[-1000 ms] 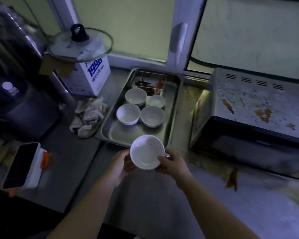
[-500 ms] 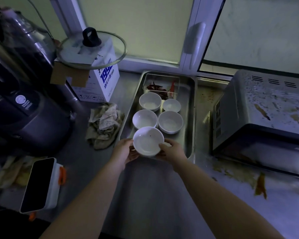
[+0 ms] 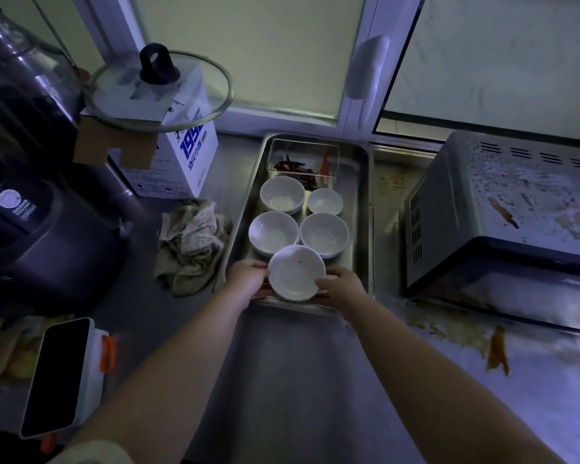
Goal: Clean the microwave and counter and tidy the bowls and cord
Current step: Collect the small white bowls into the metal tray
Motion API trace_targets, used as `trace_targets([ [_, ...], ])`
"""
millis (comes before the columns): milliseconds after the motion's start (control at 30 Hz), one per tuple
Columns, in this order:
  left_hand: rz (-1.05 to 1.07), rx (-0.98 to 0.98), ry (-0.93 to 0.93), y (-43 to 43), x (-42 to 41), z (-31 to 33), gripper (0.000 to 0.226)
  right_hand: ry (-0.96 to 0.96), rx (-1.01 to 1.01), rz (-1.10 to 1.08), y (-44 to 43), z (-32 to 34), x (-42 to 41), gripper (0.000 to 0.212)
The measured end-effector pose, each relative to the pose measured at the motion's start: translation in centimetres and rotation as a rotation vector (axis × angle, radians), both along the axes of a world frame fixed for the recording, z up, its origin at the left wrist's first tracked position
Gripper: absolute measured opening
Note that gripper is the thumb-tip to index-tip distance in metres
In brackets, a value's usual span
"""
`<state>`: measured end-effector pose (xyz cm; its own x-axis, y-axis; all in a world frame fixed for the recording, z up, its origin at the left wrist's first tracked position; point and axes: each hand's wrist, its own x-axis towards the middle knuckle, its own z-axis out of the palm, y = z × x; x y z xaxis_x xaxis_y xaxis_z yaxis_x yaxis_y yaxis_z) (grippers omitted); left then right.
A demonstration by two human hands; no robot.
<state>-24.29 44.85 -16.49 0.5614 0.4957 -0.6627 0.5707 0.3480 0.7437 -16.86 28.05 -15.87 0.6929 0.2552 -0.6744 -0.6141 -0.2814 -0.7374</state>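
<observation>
From the head camera, both hands grip one white bowl (image 3: 297, 272) by its rim, the left hand (image 3: 248, 277) on one side and the right hand (image 3: 340, 284) on the other, holding it over the near end of the metal tray (image 3: 362, 195). Four more bowls (image 3: 323, 234) already sit there in two rows, so the bowl tidying looks nearly done. The cleaning seems barely started: the microwave (image 3: 503, 216) top is spattered, the counter (image 3: 282, 380) in front of it is smeared, and a rag (image 3: 191, 242) lies unused beside the tray. I see no cord. A second ago the bowl was held over bare counter, short of the tray; now it has reached it.
</observation>
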Motion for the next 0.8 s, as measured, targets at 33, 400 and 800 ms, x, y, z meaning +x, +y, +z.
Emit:
trace_targets([
  [33,-0.006,0.021,0.003,0.1,0.1,-0.2,0.004,0.007,-0.01,-0.001,0.1,-0.2,-0.1,0.029],
  [400,-0.385,0.683,0.092,0.3,-0.1,-1.6,0.016,-0.314,-0.393,0.355,0.5,-1.9,0.0,0.038],
  [800,-0.937,1.356,0.08,-6.5,-0.2,0.8,0.033,-0.83,-0.729,0.738,-5.5,1.5,-1.5,0.032],
])
